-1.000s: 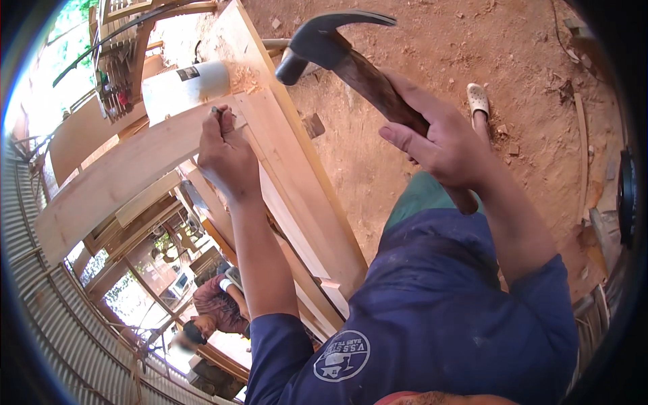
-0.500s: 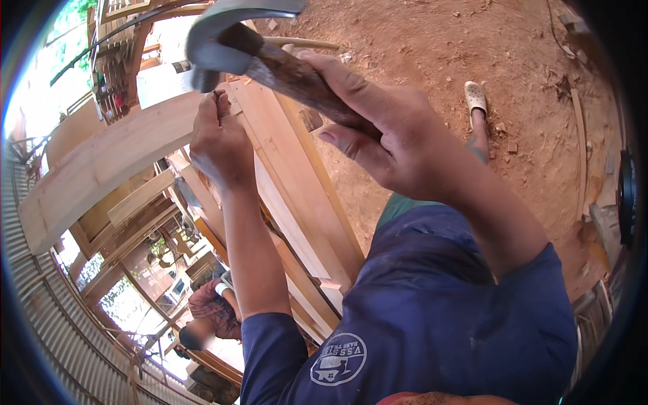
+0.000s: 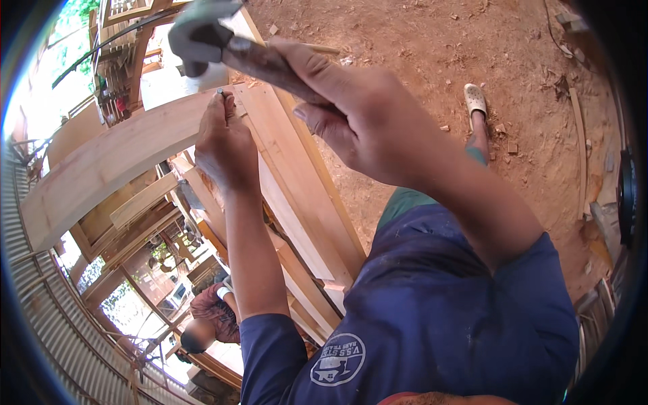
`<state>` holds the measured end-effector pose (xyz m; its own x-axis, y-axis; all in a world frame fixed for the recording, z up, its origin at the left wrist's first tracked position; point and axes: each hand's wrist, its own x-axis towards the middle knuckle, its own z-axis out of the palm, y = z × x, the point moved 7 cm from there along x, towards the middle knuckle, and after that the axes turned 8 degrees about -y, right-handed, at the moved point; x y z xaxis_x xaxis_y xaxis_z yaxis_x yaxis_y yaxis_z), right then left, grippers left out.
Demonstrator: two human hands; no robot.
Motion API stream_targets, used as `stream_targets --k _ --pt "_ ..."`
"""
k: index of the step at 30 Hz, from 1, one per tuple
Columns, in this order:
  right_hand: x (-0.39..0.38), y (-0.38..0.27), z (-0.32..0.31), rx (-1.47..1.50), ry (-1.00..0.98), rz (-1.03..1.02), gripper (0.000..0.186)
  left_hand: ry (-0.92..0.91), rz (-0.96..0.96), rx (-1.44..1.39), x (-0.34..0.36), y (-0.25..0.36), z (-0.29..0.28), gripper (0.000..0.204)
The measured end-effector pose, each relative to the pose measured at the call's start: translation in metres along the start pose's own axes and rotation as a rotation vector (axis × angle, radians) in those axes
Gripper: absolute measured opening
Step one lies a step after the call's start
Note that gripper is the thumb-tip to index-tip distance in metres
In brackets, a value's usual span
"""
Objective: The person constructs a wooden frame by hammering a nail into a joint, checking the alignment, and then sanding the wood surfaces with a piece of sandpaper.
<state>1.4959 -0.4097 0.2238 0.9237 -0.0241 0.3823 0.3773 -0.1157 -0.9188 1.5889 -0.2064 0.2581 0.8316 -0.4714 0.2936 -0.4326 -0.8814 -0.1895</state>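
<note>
My left hand (image 3: 226,145) pinches a small metal nail (image 3: 221,92) upright at the end of a long pale plank (image 3: 115,155), where it meets boards (image 3: 297,189) running toward me. My right hand (image 3: 368,125) is closed on the wooden handle of a claw hammer (image 3: 199,40); the dark head is raised just above and to the left of the nail, slightly blurred.
A white bucket (image 3: 162,91) and stacked wooden pieces (image 3: 115,61) stand behind the plank. A co-worker (image 3: 212,314) bends at lower left near a corrugated metal sheet (image 3: 47,297). Reddish ground (image 3: 418,47) with scraps lies right, beside my foot in a clog (image 3: 476,101).
My right hand and the hammer have swung left and upward, bringing the head over the nail. My left hand still pinches the nail, shifted slightly.
</note>
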Motion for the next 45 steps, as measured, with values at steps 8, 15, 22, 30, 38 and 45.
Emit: stream_targets --k 8,15,22,30,38,45 --pt "-0.011 0.005 0.004 0.083 0.019 -0.003 0.068 0.005 0.046 -0.002 -0.001 -0.001 0.002 0.012" --pt "-0.011 -0.013 -0.012 0.090 0.163 -0.077 0.071 -0.040 0.053 0.000 -0.001 0.005 -0.002 0.013" --pt "-0.016 0.016 0.018 -0.052 -0.139 0.086 0.080 -0.044 0.087 0.076 -0.002 0.003 0.002 0.015" --pt "-0.016 -0.004 -0.019 0.071 0.429 -0.351 0.077 -0.020 -0.005 -0.023 0.001 0.003 -0.002 0.014" --pt "-0.029 0.012 -0.002 0.034 0.016 0.122 0.072 0.001 0.034 -0.050 -0.005 -0.008 0.005 0.014" --pt "-0.041 0.023 -0.001 0.087 0.005 0.137 0.076 -0.013 -0.057 -0.144 -0.001 -0.003 0.004 0.015"
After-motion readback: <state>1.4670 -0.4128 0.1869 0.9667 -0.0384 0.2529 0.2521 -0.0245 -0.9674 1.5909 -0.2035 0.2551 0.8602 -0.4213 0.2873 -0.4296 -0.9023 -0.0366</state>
